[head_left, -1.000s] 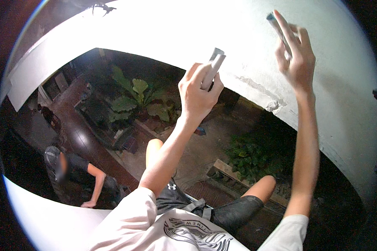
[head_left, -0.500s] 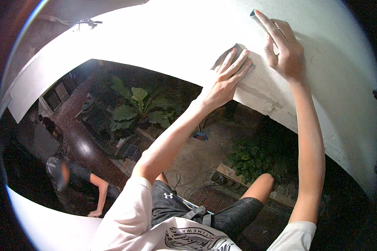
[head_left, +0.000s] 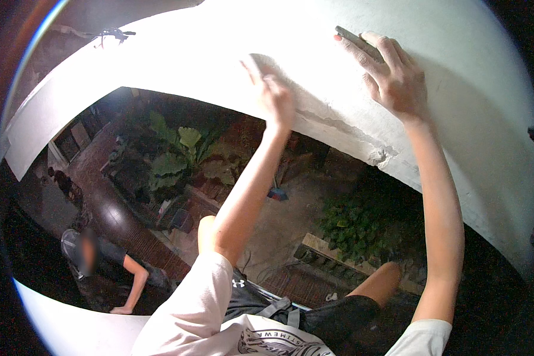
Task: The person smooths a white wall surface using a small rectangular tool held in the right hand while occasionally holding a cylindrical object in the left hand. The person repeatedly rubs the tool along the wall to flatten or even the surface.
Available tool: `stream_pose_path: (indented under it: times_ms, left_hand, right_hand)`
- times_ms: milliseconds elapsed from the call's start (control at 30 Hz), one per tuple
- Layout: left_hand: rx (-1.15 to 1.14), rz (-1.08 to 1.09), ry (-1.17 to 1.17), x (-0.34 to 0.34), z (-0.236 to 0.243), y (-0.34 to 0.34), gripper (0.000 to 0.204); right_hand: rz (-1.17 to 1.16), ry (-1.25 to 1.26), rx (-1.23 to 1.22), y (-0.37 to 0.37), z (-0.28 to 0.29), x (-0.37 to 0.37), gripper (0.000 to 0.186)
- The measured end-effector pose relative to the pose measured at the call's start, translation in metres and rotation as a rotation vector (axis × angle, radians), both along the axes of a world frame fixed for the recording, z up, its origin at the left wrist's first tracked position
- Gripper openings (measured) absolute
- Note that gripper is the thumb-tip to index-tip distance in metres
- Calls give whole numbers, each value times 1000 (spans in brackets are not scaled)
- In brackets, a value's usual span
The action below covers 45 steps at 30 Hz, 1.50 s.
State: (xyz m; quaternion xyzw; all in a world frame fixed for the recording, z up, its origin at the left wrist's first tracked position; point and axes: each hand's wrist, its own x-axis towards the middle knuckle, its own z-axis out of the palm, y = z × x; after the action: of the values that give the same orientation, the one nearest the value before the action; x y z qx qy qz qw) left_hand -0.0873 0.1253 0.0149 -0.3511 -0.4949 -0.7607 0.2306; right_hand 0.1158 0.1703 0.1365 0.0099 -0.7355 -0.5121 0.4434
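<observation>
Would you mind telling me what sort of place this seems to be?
Probably the outside of a building above a garden or yard, perhaps at night: there is a curved white plaster-like surface with a chipped edge, and beyond it, in dim surroundings, a large-leaved plant and a leafy bush.

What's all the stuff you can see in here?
White wall: one, white, across the top
Wires: several, dark, upper left
Big plant: one, green, left of centre
Bush: one, green, right of centre
Walkway: one, reddish brown, left
Blue object: one, blue, middle, on ground
Other person: one, dark clothes, lower left
White ledge: one, white, lower left
Grey piece: one, dark grey, upper right
Pale piece: one, pale, upper middle, blurred
Shirt: one, white, dark print, bottom
Shorts: one pair, black, bottom
Knees: two, bare, lower middle
Left hand: one, bare, holding the pale piece
Right hand: one, bare, on the grey piece
</observation>
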Motion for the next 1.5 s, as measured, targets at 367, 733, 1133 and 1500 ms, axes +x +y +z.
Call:
stream_pose_path:
  times_ms: [367,733,1133,1500]
  left_hand:
    - [-132,156,963,-60,-26,-1,50]
    - [-243,306,215,-88,-32,-3,58]
    - [-247,171,1053,-50,-10,-1,55]
    - [63,221,604,-37,38,19,52]
  right_hand:
    - [-26,-59,16,-4,-2,2,62]
    - [-110,-66,17,-6,-9,3,44]
    - [2,-143,66,6,-20,10,38]
    - [8,-164,64,-8,-13,6,24]
